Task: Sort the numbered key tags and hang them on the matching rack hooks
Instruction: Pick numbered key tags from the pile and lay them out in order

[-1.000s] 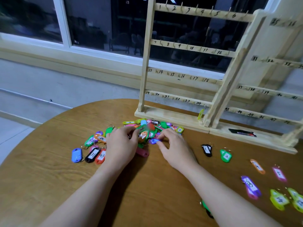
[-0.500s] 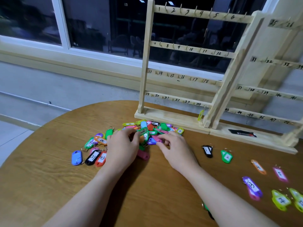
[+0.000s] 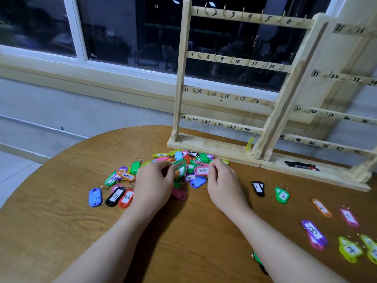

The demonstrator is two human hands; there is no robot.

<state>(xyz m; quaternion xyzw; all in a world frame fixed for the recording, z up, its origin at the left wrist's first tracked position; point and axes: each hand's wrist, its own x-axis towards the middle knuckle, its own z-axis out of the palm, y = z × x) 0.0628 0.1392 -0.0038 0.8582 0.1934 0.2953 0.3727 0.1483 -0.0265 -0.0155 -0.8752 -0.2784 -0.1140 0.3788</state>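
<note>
The left hand point(image 3: 152, 185) pinches a green tag point(image 3: 179, 164) in a narrow grip. The right hand point(image 3: 225, 184) pinches a pink tag point(image 3: 202, 170) marked 3, above the pile point(image 3: 183, 160).

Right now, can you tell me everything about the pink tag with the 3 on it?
The pink tag looks like plastic, with a white paper label marked 3 in dark pen. It lies sideways, so the number reads turned on its side. The right hand pinches its right end with fingertips and thumb, at the front edge of the pile of tags, above a blue tag. Whether it is lifted clear of the tags beneath cannot be told, and no ring shows on it.
</note>
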